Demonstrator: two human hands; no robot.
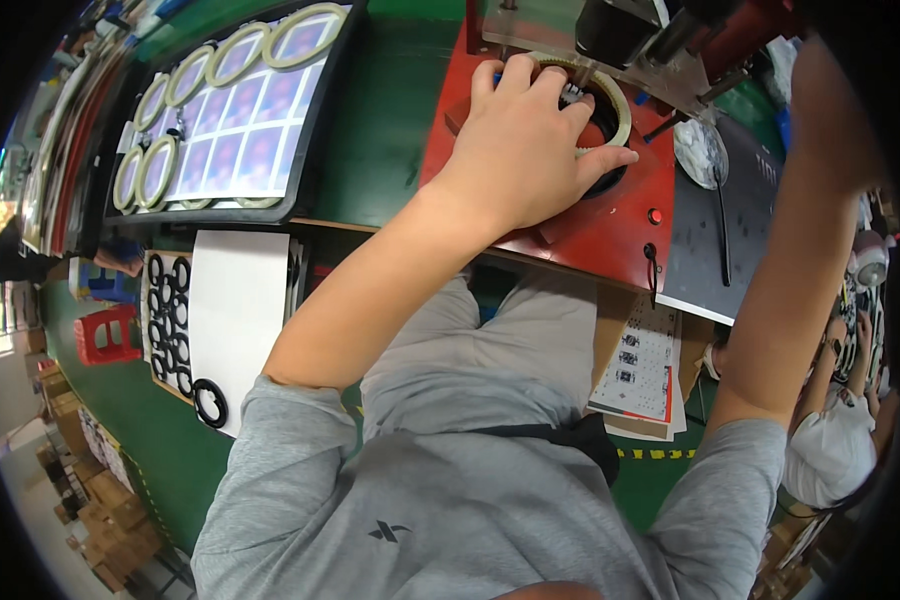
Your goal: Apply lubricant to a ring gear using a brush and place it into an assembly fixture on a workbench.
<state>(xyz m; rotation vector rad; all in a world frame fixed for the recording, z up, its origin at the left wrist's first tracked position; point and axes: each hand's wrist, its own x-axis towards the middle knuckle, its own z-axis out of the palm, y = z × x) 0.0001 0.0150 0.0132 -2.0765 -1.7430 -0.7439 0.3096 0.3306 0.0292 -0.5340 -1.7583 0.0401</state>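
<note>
Red base (615,235), one o'clock: pale ring (619,108) was overlaid by left hand (523,140), apparently being positioned; alignment likely needed next; grasp untellable, right hand (835,115) likewise.

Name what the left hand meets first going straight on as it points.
The left hand would probably meet the far rim of the pale ring first, or the clear machine plate if higher; depth is unclear.

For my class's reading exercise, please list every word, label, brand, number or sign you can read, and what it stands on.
No words to quote.
Grey shirt: dark emblem, no legible words.
Dark sheet beside the red machine: pale marks, too blurred to read.
Printed sheets below: print too small to read.
</note>
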